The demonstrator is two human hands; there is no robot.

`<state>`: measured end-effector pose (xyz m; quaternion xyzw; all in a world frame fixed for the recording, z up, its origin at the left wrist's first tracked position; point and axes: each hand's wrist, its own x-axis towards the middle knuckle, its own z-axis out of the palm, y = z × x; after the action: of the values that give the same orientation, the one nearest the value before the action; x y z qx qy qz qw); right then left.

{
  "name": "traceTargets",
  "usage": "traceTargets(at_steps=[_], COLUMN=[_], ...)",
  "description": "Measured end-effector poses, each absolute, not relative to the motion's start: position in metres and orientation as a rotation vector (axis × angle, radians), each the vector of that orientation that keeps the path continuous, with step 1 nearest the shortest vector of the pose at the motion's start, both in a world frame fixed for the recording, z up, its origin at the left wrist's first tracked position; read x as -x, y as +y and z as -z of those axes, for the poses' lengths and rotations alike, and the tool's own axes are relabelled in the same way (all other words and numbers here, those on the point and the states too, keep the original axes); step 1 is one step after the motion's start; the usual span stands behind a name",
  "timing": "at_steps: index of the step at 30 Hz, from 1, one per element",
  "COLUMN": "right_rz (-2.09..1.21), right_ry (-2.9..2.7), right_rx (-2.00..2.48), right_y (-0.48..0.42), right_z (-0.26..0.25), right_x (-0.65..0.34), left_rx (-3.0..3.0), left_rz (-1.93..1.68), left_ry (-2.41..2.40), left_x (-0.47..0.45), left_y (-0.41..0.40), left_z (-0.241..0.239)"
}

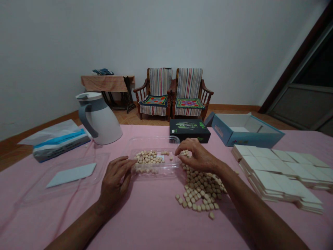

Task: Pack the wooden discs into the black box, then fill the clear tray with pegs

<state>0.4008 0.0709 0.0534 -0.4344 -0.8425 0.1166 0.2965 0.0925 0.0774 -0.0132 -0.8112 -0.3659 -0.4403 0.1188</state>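
A clear plastic tray (156, 172) lies on the pink tablecloth (156, 222) with several small beige blocks (148, 157) in it. My left hand (116, 180) rests against the tray's left front edge, fingers curled on its rim. My right hand (199, 156) hovers at the tray's right edge, fingers bent down over small beige blocks, pinching some. A loose pile of the same beige blocks (201, 191) lies on the cloth under and in front of my right wrist.
A white jug (97, 118) stands at the back left beside a blue-and-white packet (61, 144). A clear lid with a pale card (70, 173) lies at the left. A black box (189, 130), an open blue box (244, 130) and stacks of flat white cartons (281, 173) sit at the right.
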Motion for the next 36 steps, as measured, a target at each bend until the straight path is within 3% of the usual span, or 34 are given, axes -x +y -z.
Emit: traceTargets(at_steps=[6,15,36], right_rz=[-0.244,-0.184,-0.041], right_ry=[-2.015,-2.185,-2.167], right_rx=[1.329,2.068,2.198], right_y=[0.088,0.103,0.103], right_z=[-0.042,-0.014,-0.002], right_x=[-0.42,-0.452,-0.439], left_rx=[2.367,2.38,2.367], left_rz=[1.265,1.262,1.283], left_ry=[-1.071,-1.06,-1.081], left_x=[-0.093,-0.091,-0.091], left_y=[0.076,0.077,0.078], left_z=[0.013,0.015,0.015])
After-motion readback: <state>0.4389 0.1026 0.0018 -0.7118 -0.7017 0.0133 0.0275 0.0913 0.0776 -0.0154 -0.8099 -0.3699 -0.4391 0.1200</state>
